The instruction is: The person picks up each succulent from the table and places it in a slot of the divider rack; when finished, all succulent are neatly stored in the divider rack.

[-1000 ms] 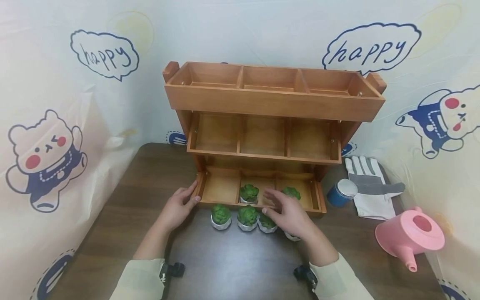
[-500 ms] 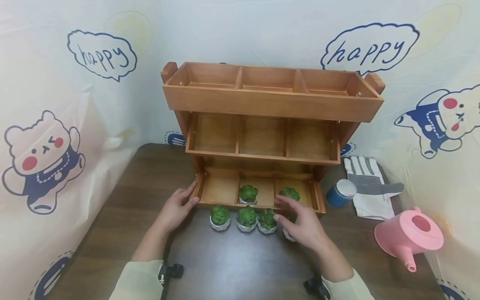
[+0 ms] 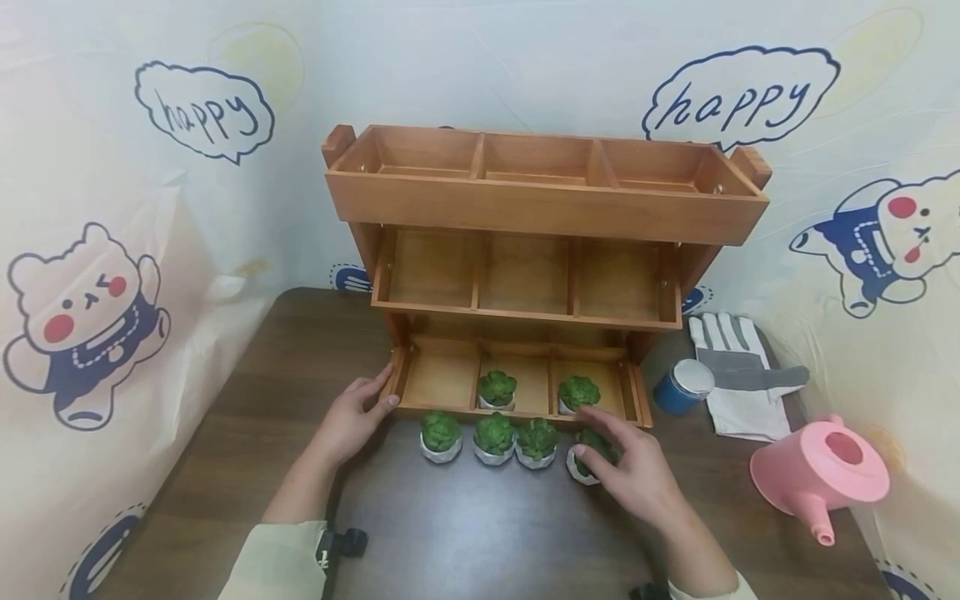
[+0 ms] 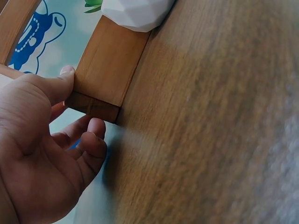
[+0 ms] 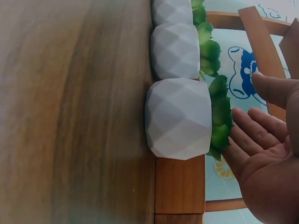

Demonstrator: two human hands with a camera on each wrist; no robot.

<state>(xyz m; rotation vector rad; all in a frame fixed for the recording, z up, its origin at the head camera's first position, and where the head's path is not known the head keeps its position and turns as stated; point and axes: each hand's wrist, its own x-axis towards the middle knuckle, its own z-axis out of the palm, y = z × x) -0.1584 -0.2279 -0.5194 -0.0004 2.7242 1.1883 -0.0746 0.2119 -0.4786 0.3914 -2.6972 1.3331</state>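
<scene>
A three-tier wooden plant stand (image 3: pixel 547 204) faces me. My left hand (image 3: pixel 358 421) grips the left end of its bottom tier (image 3: pixel 438 379), thumb and fingers around the wooden corner (image 4: pixel 103 109). Two potted succulents sit in that tier, one in the middle compartment (image 3: pixel 497 389) and one in the right compartment (image 3: pixel 578 392). Several more stand in a row on the table before it. Over the rightmost of these, a succulent in a white faceted pot (image 5: pixel 180 119), my right hand (image 3: pixel 633 467) hovers with fingers extended, palm towards its leaves, holding nothing.
To the right of the stand are a blue can with a pale lid (image 3: pixel 684 386), a white-and-grey work glove (image 3: pixel 738 375) and a pink watering can (image 3: pixel 817 467). Patterned cloth (image 3: pixel 487 58) hangs behind the dark wooden table (image 3: pixel 480 542).
My right hand has moved right and towards me along the row, uncovering the succulent in the right compartment and the third one in front. The left hand has stayed on the stand.
</scene>
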